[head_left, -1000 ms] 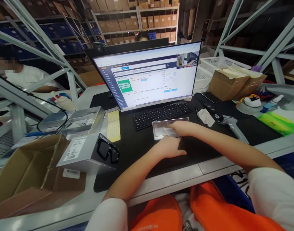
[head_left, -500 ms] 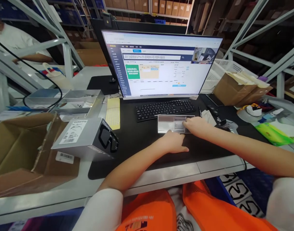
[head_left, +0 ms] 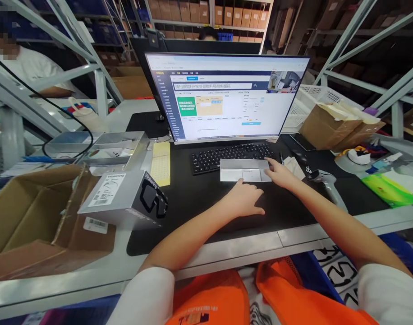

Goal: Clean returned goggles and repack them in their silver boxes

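A flat silver-white box (head_left: 231,174) is on the black desk mat, just in front of the keyboard (head_left: 209,158). My right hand (head_left: 282,175) grips its right end, with the fingers closed on the edge. My left hand (head_left: 243,198) lies below the box, fingers apart, one fingertip at the box's near edge. Farther right, a barcode scanner (head_left: 326,183) rests on the mat. On the left stands a larger grey box (head_left: 125,198) with a goggles picture on its side and a printed label on top.
An open cardboard carton (head_left: 88,241) stands at the left. A lit monitor (head_left: 223,131) rises behind the keyboard. Yellow label sheets (head_left: 161,164), grey trays (head_left: 139,149), brown boxes (head_left: 328,126) and a green packet (head_left: 384,189) surround the mat. Another person (head_left: 40,67) is at far left.
The flat box has turned: its face with printed lines is replaced by a plainer face. My right hand has shifted slightly right along its end. The view has tipped a little.
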Tool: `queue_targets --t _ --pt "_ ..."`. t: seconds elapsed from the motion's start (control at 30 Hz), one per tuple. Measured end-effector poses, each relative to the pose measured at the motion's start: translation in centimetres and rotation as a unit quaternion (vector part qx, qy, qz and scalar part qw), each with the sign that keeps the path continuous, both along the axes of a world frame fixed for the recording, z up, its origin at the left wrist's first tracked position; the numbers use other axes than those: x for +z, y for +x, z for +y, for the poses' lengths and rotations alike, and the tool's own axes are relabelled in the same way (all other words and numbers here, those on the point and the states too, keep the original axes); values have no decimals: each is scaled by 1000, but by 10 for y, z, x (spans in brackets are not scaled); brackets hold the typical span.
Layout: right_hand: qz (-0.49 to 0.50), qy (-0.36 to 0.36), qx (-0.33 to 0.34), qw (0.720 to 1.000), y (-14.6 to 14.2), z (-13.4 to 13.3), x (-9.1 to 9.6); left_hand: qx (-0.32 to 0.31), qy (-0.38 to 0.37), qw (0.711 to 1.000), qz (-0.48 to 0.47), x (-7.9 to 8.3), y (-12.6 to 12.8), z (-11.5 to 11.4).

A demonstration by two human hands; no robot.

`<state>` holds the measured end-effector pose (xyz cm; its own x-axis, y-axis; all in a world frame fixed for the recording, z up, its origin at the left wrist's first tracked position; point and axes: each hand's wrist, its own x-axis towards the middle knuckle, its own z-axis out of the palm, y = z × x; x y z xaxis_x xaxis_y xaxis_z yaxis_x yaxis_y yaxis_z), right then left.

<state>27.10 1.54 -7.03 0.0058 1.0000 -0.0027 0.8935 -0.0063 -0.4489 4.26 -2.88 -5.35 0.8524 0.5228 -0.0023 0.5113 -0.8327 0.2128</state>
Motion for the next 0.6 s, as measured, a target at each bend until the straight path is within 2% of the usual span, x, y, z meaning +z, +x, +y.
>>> queue_targets --t 0.13,0.3,0.4,0.5,0.6 --pt "73 26 -6 997 7 4 -14 -14 65 998 -1 8 0 -15" --pt "125 34 -22 991 17 -41 -32 37 80 995 38 8 1 -27" --pt "102 -14 81 991 15 -75 -43 61 49 994 72 3 1 -26" --pt "92 -26 183 978 8 -98 -48 56 27 994 91 3 -1 -19" --pt "125 -22 167 978 5 -109 -45 21 -3 998 56 8 -3 -14"
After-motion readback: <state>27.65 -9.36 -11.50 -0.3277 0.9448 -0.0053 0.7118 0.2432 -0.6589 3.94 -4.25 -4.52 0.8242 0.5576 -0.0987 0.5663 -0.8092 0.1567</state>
